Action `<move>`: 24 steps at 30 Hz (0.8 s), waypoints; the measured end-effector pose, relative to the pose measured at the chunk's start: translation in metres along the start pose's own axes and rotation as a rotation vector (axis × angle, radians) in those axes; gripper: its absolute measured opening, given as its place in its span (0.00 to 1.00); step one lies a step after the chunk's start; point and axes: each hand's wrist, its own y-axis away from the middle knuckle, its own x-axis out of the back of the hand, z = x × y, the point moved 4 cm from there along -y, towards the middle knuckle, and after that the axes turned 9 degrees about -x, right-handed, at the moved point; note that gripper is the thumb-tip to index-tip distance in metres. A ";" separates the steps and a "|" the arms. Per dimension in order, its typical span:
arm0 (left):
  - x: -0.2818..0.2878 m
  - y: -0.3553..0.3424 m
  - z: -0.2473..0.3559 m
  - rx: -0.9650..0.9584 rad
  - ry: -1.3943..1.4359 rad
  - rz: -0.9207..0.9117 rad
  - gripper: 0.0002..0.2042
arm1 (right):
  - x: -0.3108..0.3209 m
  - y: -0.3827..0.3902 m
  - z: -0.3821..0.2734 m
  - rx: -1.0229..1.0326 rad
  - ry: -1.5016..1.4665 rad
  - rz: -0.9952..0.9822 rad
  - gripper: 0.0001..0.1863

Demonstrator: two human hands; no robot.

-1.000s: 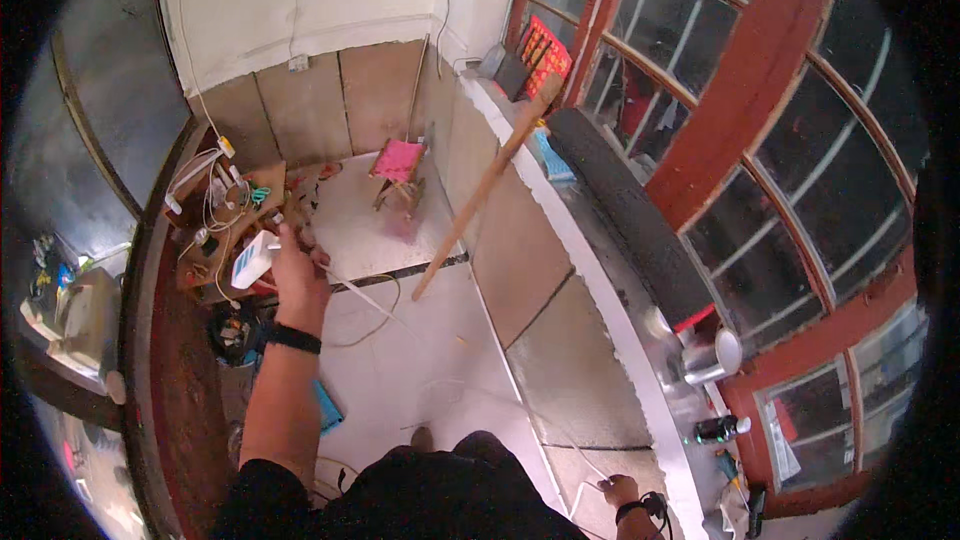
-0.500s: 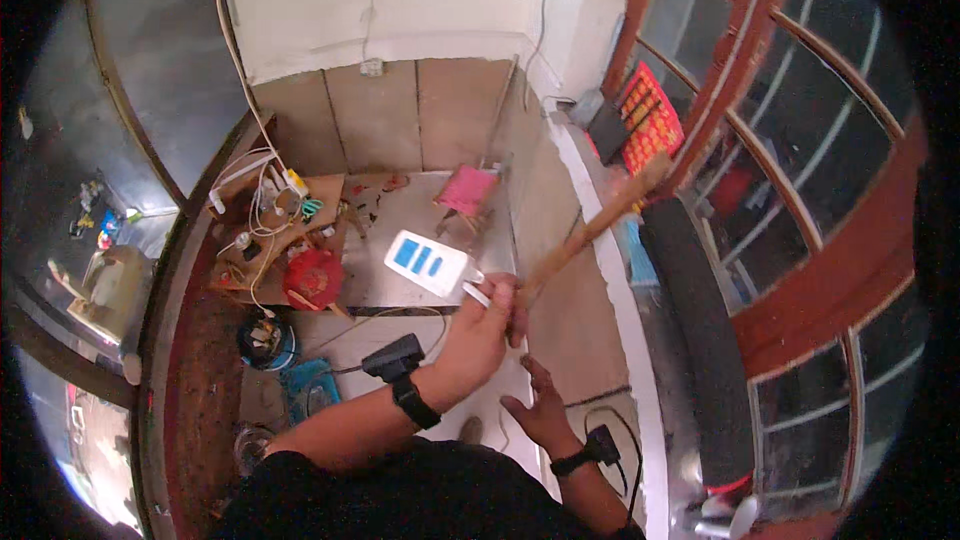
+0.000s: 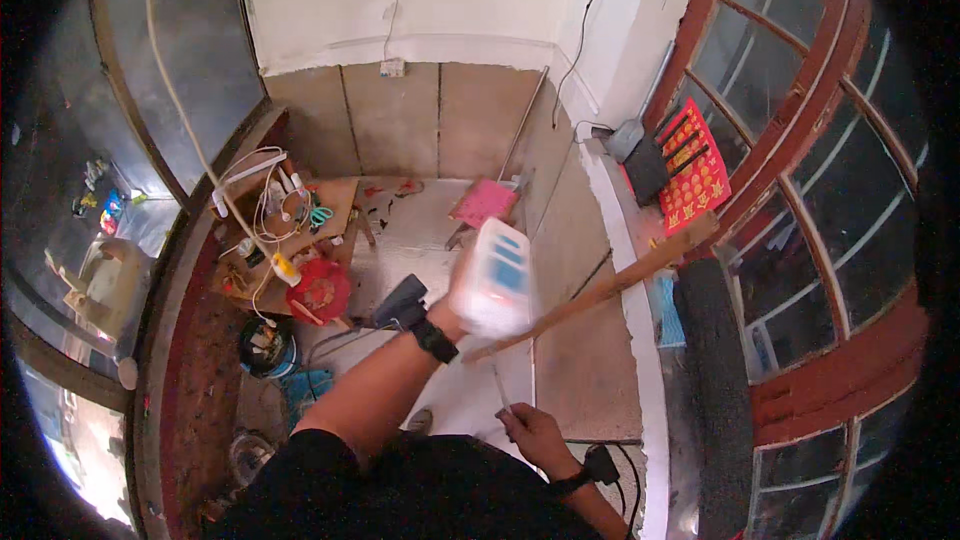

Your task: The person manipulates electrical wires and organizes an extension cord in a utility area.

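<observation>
My left hand reaches forward, closed on a white box with blue patches, blurred by motion. Its shape resembles a power strip, and it hides most of my fingers. A long wooden stick slants from beneath the box toward the right-hand sill; whether my left fingers also grip it is hidden. Lower down, my right hand pinches a thin pale cord that rises toward the stick's near end. Both wrists wear black straps with small black modules.
At left stands a wooden table with white cables and teal scissors. Near it are a red stool, a black bucket and a blue basket. A pink stool stands ahead. Red-framed windows line the right.
The box has turned from lying sideways to nearly upright, and my left hand has swung behind it. My right hand, open before, now pinches the cord. The stick has tilted flatter.
</observation>
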 end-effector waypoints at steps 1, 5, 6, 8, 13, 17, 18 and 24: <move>0.007 -0.006 -0.026 0.073 0.064 -0.042 0.11 | 0.007 0.002 -0.003 0.082 0.038 0.089 0.20; 0.035 0.011 -0.036 0.438 -0.119 -0.337 0.10 | 0.037 -0.008 0.036 0.115 0.043 0.273 0.16; 0.039 0.027 -0.047 0.744 0.005 -0.408 0.10 | 0.043 -0.009 0.040 0.126 0.059 0.355 0.15; 0.051 0.056 -0.070 0.944 0.262 -0.185 0.11 | 0.046 -0.006 0.040 0.130 0.031 0.401 0.13; 0.079 0.068 -0.077 0.961 0.715 0.322 0.10 | 0.032 -0.025 0.081 0.060 -0.080 0.415 0.13; 0.084 0.046 -0.043 0.751 0.621 0.317 0.09 | 0.015 -0.047 0.101 -0.025 0.079 0.275 0.18; 0.080 0.043 -0.034 0.624 0.599 0.239 0.09 | 0.013 -0.052 0.107 -0.083 0.089 0.230 0.21; 0.054 0.056 0.020 0.335 0.399 -0.077 0.10 | 0.022 -0.071 0.025 0.121 0.070 0.195 0.22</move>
